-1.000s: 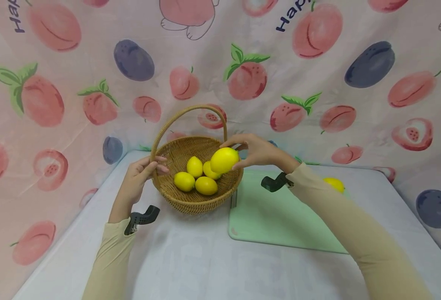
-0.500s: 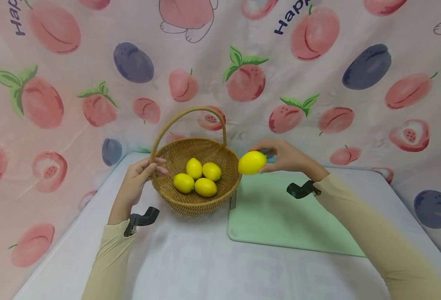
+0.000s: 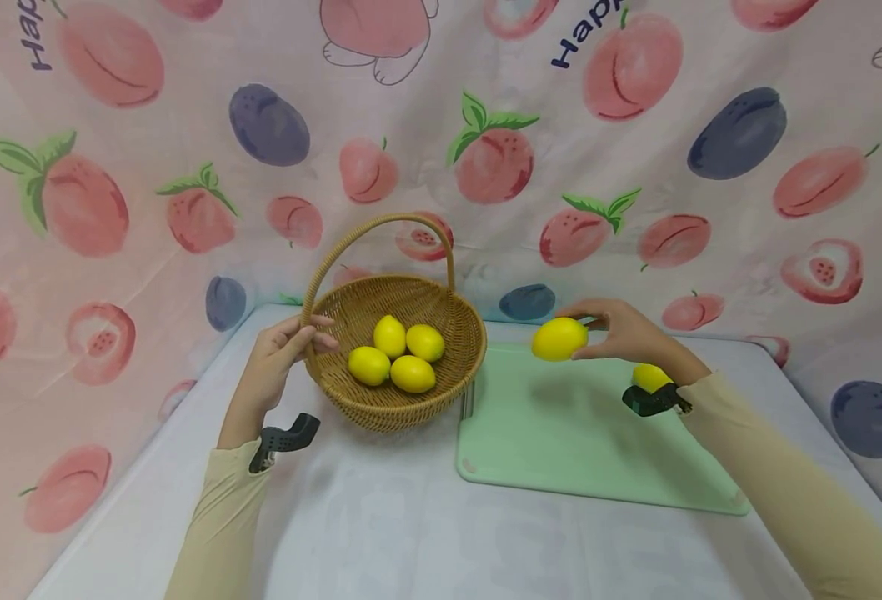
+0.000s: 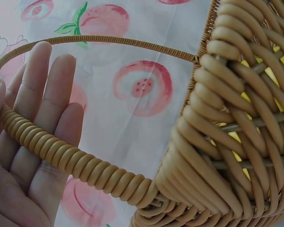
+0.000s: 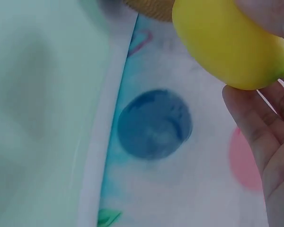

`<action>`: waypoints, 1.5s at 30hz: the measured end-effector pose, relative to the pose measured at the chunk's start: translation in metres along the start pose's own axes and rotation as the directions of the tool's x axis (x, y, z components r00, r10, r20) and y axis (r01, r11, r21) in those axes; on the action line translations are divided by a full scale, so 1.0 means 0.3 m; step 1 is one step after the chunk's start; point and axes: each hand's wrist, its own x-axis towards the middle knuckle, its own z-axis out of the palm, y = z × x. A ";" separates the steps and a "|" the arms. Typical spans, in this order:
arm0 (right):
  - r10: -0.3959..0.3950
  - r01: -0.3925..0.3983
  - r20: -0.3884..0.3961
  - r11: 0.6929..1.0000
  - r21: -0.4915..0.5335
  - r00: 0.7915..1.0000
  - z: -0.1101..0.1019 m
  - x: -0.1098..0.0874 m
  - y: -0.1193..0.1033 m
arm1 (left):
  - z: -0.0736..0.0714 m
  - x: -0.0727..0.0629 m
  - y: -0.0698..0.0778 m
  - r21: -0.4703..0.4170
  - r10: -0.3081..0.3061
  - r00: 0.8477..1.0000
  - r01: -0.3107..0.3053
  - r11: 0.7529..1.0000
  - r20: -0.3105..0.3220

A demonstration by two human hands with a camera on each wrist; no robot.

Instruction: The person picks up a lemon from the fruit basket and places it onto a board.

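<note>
Four basketed lemons (image 3: 413, 374): whole only from head.

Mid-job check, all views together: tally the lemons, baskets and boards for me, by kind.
Lemons: 6 (4 lemons in the basket, 1 held lemon in the right hand, 1 partly hidden lemon behind the black wrist mount)
Baskets: 1
Boards: 1 green board
Total: 8
</note>
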 end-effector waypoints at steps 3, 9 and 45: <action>0.015 -0.015 -0.013 1.000 0.011 1.000 -0.003 -0.032 0.038 | 0.001 0.001 0.002 0.010 -0.002 1.000 0.002 1.000 -0.001; 0.087 -0.087 -0.031 0.996 0.017 0.996 -0.001 -0.084 0.094 | 0.001 0.002 0.001 0.025 0.002 1.000 -0.002 1.000 -0.002; 0.230 -0.230 -0.014 0.972 -0.049 0.973 0.082 -0.115 0.289 | 0.001 -0.002 -0.001 0.023 0.003 1.000 -0.003 1.000 -0.003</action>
